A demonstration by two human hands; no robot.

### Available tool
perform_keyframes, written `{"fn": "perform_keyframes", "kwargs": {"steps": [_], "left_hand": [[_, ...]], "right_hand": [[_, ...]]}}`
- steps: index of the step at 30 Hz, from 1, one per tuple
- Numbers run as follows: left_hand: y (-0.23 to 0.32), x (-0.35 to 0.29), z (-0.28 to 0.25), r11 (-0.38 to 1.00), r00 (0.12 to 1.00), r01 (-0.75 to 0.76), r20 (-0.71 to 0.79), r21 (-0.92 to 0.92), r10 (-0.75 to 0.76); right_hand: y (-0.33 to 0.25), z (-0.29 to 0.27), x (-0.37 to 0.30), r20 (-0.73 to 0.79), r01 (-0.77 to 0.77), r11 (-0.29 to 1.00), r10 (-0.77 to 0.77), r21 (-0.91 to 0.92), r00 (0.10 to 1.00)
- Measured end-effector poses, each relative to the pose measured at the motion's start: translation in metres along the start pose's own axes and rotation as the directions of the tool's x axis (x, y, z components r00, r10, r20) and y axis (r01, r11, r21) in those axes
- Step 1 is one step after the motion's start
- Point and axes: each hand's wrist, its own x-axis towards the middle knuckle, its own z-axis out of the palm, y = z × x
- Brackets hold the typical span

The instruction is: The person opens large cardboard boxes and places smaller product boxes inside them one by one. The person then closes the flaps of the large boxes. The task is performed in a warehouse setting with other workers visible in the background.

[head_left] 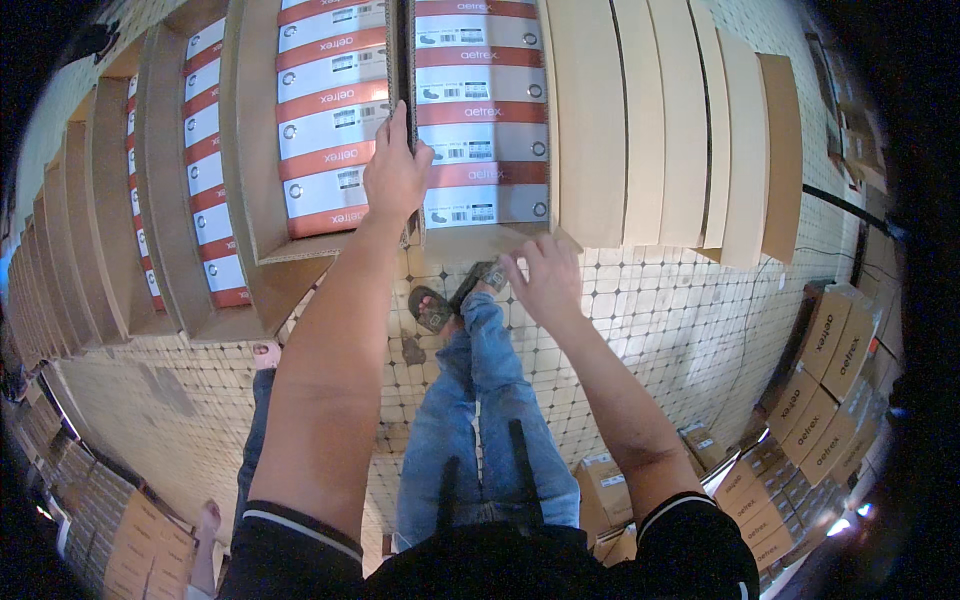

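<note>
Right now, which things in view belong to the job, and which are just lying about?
Job, apparently:
open brown cardboard cartons, left hand at their edges
white-and-orange rectangular boxes inside

Lying about:
stacked brown cardboard cartons at right
piled brown cartons, lower left

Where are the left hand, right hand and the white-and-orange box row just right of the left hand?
Left hand [396,180], head view: back of the hand.
Right hand [548,284], head view: back of the hand.
Box row [482,113], head view: orange band midway along it.

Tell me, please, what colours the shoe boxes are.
The shoe boxes are white and orange-red, clearest in head view.
</note>
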Motion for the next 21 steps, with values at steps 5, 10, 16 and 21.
{"fn": "perform_keyframes", "kwargs": {"steps": [5,10,16,21], "left_hand": [[0.000,-0.003,0.001,0.999,0.999,-0.031,-0.043,0.019,0.032],[-0.002,-0.002,0.003,0.998,0.995,-0.062,-0.083,0.014,0.063],[0.000,-0.004,0.001,1.000,0.999,-0.016,-0.044,0.012,0.016],[0.005,-0.004,-0.002,0.999,0.999,0.034,-0.026,0.004,-0.034]], "right_hand": [[0.032,-0.008,0.085,-0.450,0.040,0.998,-0.016,0.044,0.893],[0.037,0.003,0.167,0.098,-0.621,0.765,0.614,0.171,0.783],[0.087,-0.030,0.152,0.176,-0.586,0.698,0.571,0.411,0.802],[0.098,-0.019,0.153,-0.067,-0.457,0.864,0.479,0.210,0.875]]}}
